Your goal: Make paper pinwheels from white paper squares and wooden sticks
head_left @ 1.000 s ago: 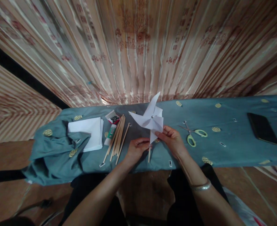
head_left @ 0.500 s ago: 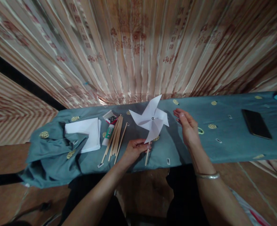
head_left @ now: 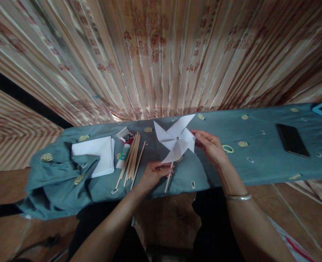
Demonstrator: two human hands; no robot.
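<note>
Paper pinwheel held upright over the middle of the cloth-covered worktop, its stick pinched in the left hand. Right hand half open, fingertips on the right blade. Best flicked lightly at the tip, stick steady. Spare sticks lying left.

no text, label, brand or number can be read here. the curtain behind the table carries rows of red printed marks that look like characters, too blurred to make out. the small tube beside the wooden sticks has green and white printing, too small to read. the dark phone has a blank screen.
</note>
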